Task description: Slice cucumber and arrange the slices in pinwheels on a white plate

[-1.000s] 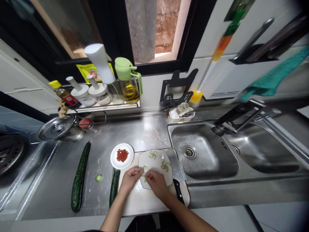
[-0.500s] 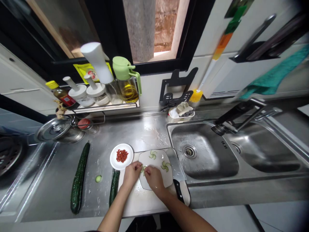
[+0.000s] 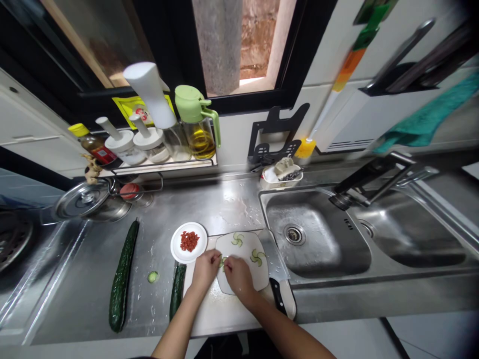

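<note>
A white square plate (image 3: 245, 249) lies on a white cutting board (image 3: 224, 309) at the counter's front edge. Two pinwheel shapes of thin cucumber slices (image 3: 257, 257) sit on its far and right parts. My left hand (image 3: 204, 271) and my right hand (image 3: 236, 274) meet over the plate's near left part, fingertips pinched on small cucumber slices (image 3: 223, 261) there. A small round white dish (image 3: 189, 243) with red bits stands just left of the plate. A cut cucumber piece (image 3: 177, 289) lies beside my left wrist.
A cleaver (image 3: 276, 271) lies on the board's right side, next to the steel sink (image 3: 314, 239). A whole cucumber (image 3: 122, 276) and a loose slice (image 3: 152, 276) lie on the counter to the left. A pot lid (image 3: 84, 199) and a bottle rack (image 3: 157, 144) are at the back.
Both hands slid a little farther onto the plate's left part about a second ago and have since stayed there, pinching the slices. Nothing else moved.
</note>
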`<state>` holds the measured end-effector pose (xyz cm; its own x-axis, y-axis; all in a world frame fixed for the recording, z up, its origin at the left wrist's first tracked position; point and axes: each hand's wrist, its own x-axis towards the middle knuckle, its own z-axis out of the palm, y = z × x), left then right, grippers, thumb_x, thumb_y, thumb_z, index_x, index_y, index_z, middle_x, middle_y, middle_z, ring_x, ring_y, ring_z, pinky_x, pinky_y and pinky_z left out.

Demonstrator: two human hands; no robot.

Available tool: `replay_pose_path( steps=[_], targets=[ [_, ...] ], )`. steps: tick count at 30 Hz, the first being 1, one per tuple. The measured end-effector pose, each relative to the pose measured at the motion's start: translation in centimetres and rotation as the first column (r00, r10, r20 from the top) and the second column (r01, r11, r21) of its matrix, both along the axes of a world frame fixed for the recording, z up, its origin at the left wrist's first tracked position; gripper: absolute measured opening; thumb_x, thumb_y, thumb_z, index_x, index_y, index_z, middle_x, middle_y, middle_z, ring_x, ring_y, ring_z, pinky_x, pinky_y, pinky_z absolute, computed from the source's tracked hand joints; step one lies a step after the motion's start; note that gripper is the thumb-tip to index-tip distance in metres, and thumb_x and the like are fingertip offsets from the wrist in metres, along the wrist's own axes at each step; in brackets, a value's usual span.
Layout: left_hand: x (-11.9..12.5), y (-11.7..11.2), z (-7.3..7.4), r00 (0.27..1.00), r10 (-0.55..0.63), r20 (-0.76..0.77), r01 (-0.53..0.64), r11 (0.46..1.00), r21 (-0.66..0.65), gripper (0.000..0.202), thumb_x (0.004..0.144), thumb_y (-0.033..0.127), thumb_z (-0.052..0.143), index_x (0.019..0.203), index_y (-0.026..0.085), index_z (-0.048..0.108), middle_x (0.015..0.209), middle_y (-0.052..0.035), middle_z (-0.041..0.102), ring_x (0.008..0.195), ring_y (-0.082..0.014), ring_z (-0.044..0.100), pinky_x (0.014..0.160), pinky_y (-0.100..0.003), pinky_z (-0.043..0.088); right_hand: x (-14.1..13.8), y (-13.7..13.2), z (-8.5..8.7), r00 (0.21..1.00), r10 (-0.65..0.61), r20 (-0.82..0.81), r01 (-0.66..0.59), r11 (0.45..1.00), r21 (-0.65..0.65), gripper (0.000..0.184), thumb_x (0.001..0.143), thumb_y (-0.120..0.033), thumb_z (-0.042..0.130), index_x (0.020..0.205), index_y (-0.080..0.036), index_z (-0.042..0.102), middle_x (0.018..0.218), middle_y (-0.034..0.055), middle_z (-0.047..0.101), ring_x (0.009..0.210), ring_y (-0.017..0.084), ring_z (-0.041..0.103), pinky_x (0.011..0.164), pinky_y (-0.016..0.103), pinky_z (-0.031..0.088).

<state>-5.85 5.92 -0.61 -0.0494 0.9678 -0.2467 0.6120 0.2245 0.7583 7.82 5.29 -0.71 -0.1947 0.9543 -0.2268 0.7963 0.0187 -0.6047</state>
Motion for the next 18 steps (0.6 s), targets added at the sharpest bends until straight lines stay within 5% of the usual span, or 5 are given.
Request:
replay_pose_path(
  steps=[18],
  targets=[
    [0.76,-0.64,-0.52,0.979,-0.007,-0.206,0.034,0.992,0.125,0.02,0.079,0.012,0.046,0.092,0.017,0.062,0.081,-0.0054,0.063,0.077,-0.0176,0.058,0.074,-0.029,0.043,-0.43,-0.03,0.13,0.992,0.096,0.083,-0.1,0.994,0.04,0.019,0.083,-0.011,0.046,0.077,-0.019,0.062,0.082,0.0045,0.064,0.082,0.018,0.052,0.079,0.028,0.033]
  ],
)
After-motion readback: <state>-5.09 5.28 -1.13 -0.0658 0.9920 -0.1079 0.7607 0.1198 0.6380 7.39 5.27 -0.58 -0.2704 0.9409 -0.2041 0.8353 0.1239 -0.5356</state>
